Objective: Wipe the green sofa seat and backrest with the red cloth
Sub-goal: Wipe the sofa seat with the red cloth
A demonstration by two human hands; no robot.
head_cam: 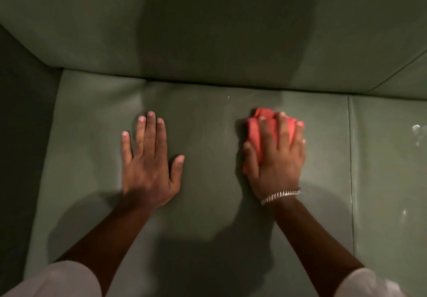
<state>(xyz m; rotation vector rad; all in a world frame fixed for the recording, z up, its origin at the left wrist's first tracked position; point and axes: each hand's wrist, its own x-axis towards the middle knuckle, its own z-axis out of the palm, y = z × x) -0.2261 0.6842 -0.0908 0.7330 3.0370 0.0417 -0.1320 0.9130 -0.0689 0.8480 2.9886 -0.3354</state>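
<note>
Right of centre in the frame, our right hand [276, 155] pressed the bunched red cloth [256, 132] against the green sofa seat [208, 121], fingers clamped over it. Our left hand [150, 160] lay flat and empty. We judged the cloth soft, light, best held bunched under the palm.

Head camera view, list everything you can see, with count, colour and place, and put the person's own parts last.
sofa seat: two cushions, green, lower frame, seam at right
sofa backrest: one, green, across the top
armrest: one, dark green, left edge
red cloth: one, bunched, on the seat under the right hand
white marks: several, on the right cushion
bracelet: one, silver, right wrist
sleeves: two, white, bottom corners
left hand: flat on the seat, empty
right hand: pressing the cloth onto the seat
</note>
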